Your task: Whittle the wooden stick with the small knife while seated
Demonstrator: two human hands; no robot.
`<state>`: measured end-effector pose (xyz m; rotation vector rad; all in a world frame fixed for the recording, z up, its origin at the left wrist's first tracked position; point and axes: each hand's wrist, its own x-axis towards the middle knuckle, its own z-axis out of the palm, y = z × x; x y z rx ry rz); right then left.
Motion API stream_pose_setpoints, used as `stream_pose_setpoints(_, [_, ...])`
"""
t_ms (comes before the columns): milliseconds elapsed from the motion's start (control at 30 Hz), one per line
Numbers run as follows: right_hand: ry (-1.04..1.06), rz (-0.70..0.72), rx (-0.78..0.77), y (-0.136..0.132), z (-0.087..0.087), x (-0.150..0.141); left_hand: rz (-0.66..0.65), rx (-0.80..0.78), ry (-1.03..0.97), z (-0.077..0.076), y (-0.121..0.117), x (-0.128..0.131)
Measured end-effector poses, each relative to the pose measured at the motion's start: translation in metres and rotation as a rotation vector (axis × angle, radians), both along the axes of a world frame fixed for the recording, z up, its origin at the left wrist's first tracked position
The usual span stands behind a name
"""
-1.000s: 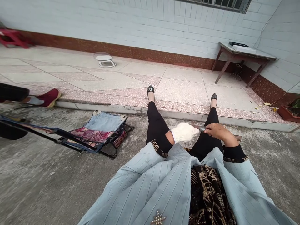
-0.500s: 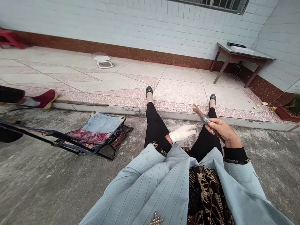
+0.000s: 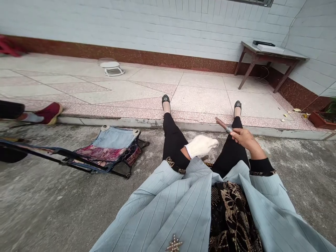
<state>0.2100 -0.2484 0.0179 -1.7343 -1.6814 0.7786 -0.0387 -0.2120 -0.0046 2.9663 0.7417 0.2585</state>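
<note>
My right hand, bare, pinches the near end of a brown stick-like piece. Silver wire is wound round it just ahead of my fingertips, and its thin end points up and to the left. In a white knitted glove, my left hand is closed above my lap, to the left of the stick and apart from it. Whatever its fingers hold, if anything, is hidden. Just below the glove a small dark piece shows in part, too little to name.
A folding chair with patched fabric stands on the concrete to my left. Beyond it shows another person's red shoe. My feet rest on a raised tiled step. Farther off are a low white stool, a wooden table and a planter.
My left hand has gone from stretched-out fingers to a closed shape, slightly to the left. My right hand still grips the stick. The view has tipped slightly down.
</note>
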Motion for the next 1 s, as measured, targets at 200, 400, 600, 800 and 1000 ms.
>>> stream_pose_setpoints(200, [-0.273,0.206,-0.192,-0.004,0.004,-0.005,-0.01,0.077,-0.011,0.018,0.009,-0.01])
stream_pose_setpoints(400, [-0.005,0.648,-0.375,-0.017,0.015,-0.016,-0.071,-0.323,-0.192,0.012,0.022,-0.002])
stream_pose_setpoints(600, [0.556,0.351,-0.055,-0.026,0.031,-0.021,-0.021,-0.803,-0.439,-0.008,0.009,0.008])
stream_pose_setpoints(800, [0.734,0.028,0.041,-0.018,0.024,-0.021,-0.089,-0.627,-0.298,-0.016,0.005,0.01])
stream_pose_setpoints(1000, [0.086,-0.071,0.007,-0.001,-0.001,-0.009,-0.047,-0.22,-0.064,-0.013,0.001,0.008])
